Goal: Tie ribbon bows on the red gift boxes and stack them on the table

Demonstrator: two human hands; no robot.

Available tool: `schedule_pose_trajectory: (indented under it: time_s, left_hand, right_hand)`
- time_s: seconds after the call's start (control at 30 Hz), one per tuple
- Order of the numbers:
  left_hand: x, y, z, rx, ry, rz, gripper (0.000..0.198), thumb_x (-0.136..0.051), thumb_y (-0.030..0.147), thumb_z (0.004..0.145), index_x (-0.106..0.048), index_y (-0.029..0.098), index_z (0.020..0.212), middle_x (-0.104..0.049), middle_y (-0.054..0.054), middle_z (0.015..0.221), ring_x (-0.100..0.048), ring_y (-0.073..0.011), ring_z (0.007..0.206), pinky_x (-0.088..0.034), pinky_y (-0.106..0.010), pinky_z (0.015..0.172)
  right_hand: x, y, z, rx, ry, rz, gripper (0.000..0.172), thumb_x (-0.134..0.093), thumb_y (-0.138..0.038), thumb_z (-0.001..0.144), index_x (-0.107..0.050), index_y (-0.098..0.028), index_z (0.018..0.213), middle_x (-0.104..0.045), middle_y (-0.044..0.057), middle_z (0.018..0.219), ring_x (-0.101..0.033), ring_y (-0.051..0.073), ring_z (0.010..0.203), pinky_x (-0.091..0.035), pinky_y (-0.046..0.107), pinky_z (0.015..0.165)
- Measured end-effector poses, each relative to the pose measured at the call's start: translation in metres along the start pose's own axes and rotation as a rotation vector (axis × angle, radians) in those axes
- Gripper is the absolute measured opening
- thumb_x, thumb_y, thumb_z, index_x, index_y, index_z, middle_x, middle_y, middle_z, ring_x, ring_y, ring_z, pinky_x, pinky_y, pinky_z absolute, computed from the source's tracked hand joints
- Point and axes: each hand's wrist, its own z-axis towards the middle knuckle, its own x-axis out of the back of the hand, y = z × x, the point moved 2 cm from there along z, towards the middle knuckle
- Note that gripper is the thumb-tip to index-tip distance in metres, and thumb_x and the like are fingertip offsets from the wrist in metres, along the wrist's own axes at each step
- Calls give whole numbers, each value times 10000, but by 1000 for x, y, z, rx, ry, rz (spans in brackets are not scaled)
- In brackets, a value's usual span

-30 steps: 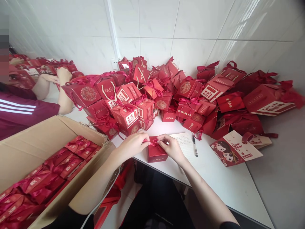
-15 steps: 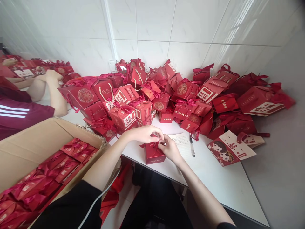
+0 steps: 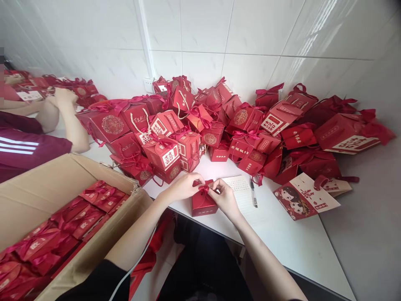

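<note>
A small red gift box [image 3: 204,205] stands upright near the front edge of the white table. On its top sits a knotted red ribbon bow [image 3: 204,189]. My left hand [image 3: 186,186] pinches the bow's left loop from behind and the left. From the right, my right hand [image 3: 224,195] has thumb and finger closed on the ribbon's other side. Both hands are just above the box lid. Right of them lie a sheet of paper with writing [image 3: 239,188] and a black pen [image 3: 253,193].
Red gift boxes [image 3: 163,152] are heaped along the tiled wall. On the left, an open cardboard carton [image 3: 125,186] holds several ribboned boxes. Beyond it, a co-worker's arm [image 3: 70,121] rests on another table. Cartoon-printed bags [image 3: 300,196] lie at right, beside a grey panel [image 3: 354,200].
My hands have moved apart, left one leftward, right one slightly right. The ribbon between them now shows as a bow with a knot. The box has hardly moved.
</note>
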Motion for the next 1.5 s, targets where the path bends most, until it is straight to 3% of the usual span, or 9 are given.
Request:
schedule_pose_trajectory:
  time_s: [0.17, 0.33, 0.53, 0.77, 1.17, 1.37, 1.5]
  left_hand:
    - [-13, 8, -20, -4, 153, 87, 126, -512, 180, 800, -635, 196, 818, -662, -34, 895, -579, -202, 929, -412, -355, 856]
    - [-27, 11, -29, 94, 259, 29, 73, -573, 216, 778, -644, 201, 763, -635, -46, 1054, -543, -242, 1044, -355, -441, 931]
    - [-41, 8, -26, 161, 402, -103, 118, -578, 276, 808, -662, 205, 767, -636, -45, 1022, -541, -236, 1048, -392, -419, 926]
    - [-49, 6, -26, 187, 464, -197, 207, -493, 261, 850, -634, 192, 714, -621, -54, 1048, -513, -228, 1070, -386, -411, 956]
    - [-53, 1, -20, 245, 426, -356, 274, -493, 330, 831, -660, 193, 663, -610, -60, 1035, -531, -229, 1064, -378, -390, 968]
    - [-51, 0, -20, 220, 425, -432, 325, -449, 349, 846, -637, 181, 640, -599, -66, 1106, -524, -219, 1096, -372, -367, 982]
    - [-50, 1, -20, 207, 421, -460, 325, -428, 344, 859, -633, 179, 668, -594, -69, 1110, -525, -210, 1095, -368, -363, 992]
  right_hand:
    - [0, 1, 0, 37, 44, -78, 194, -596, -292, 728, -425, -226, 664, -605, 3, 703, -563, 163, 665, -441, 293, 660]
    - [1, -1, -1, 30, 83, -147, 178, -590, -289, 722, -440, -221, 655, -580, -9, 681, -546, 154, 643, -447, 291, 659]
    - [2, -5, 0, 24, 68, -167, 168, -587, -297, 723, -454, -219, 655, -576, -9, 679, -545, 152, 642, -447, 288, 657]
    - [5, -8, 3, -6, 24, -158, 207, -600, -347, 729, -455, -218, 657, -563, -8, 658, -549, 160, 633, -446, 295, 646]
    - [11, -9, 5, 31, -105, -256, 193, -581, -385, 790, -518, -214, 724, -634, 8, 716, -611, 176, 670, -482, 311, 661]
    - [15, -13, -8, 353, 1, -436, 86, -592, -305, 822, -615, -223, 825, -595, 89, 1106, -568, 238, 1048, -470, 402, 880]
    - [12, -14, -18, 566, 43, -565, 68, -588, -238, 835, -653, -223, 852, -553, 102, 1107, -555, 240, 1025, -498, 409, 842]
